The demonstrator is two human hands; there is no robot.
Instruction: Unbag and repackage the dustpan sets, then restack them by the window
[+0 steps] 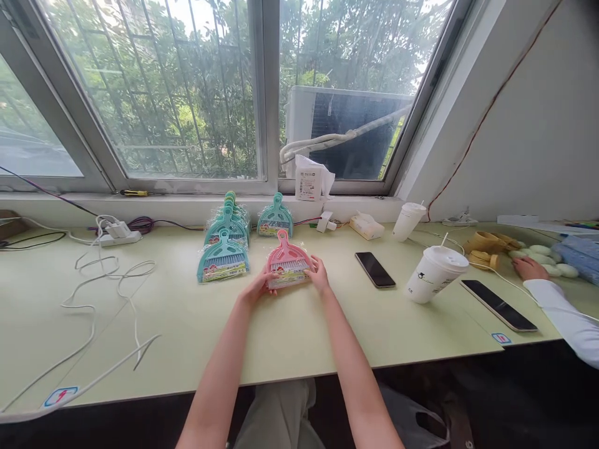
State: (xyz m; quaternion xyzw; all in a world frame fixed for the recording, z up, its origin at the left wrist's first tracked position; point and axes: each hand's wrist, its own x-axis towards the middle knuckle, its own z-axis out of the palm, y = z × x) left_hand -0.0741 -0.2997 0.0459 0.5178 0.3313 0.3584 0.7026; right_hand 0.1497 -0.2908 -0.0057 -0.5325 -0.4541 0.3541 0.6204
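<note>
A pink dustpan and brush set [283, 254] in clear wrapping stands upright on the table in front of me, with a printed label across its lower part. My left hand [258, 285] grips its lower left edge, and my right hand [319, 274] closes on its right side. To the left are turquoise dustpan sets [223, 259], several of them lined up one behind another toward the window, with green ones at the back. Behind the pink set, a single turquoise dustpan set [275, 218] stands near the sill.
On the right lie a black phone [375, 269], a large white cup [433, 274], a smaller cup [409, 221] and another phone [498, 304]. Another person's hand [531, 269] rests by pale round objects [543, 252]. White cables [93, 305] sprawl across the left side.
</note>
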